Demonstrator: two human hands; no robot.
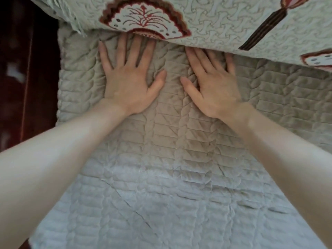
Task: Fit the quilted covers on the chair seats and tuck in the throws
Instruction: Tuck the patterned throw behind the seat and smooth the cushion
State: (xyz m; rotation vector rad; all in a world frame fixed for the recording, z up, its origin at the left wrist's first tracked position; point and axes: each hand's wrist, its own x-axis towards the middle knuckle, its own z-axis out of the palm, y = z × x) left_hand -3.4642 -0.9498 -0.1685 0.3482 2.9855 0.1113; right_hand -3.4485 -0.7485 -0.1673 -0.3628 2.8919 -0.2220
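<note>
Both the left hand (128, 83) and right hand (213, 87) lay flat, grip open, pressing the quilted cover (161, 159), fingertips under the far throw (224, 24).

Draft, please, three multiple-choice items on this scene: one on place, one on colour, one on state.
1. Where do the left hand and right hand lie? A on the quilted cover; B on a table; C on a pillow.
2. What colour are the fan motifs on the throw? A blue; B red and brown; C green.
3. How are the left hand's fingers? A in a fist; B pinching a cord; C spread straight.
Answers: A, both palms press its quilting; B, the fans show those tones; C, no finger curls.
</note>
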